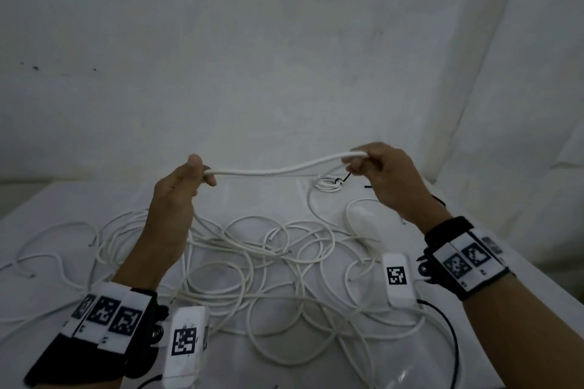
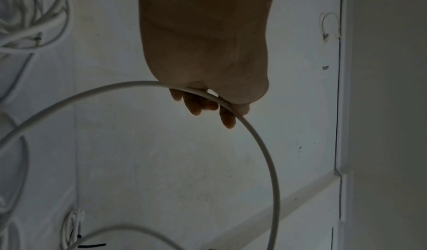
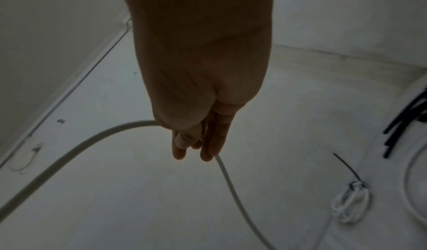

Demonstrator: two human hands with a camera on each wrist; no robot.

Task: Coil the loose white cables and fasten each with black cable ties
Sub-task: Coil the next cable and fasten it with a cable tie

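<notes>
A white table [image 1: 57, 208] carries a large tangle of loose white cables [image 1: 252, 262], spread below and between both wrists.

The left hand [image 1: 177, 189] is raised above the tangle, thumb up, with fingers [image 2: 227, 118] curled round a white cable [image 1: 278, 169]. In the left wrist view the cable passes between the thumb and the curled fingertips, then arcs away on both sides.

The right hand [image 1: 385, 177] is raised at about the same height. Its fingers [image 3: 217, 135] are closed together on the other end of the same span — the cable enters at the thumb side and leaves below the fingertips, as the right wrist view shows. The span sags slightly between the two hands.

A small finished coil [image 1: 328, 183], bound by a black tie [image 1: 343, 180], lies on the table just below and inward of the right fingers.

A bundle of black cable ties [image 3: 406, 118] lies further out, beyond the coil on the side away from the left hand — well apart from the fingertips.
</notes>
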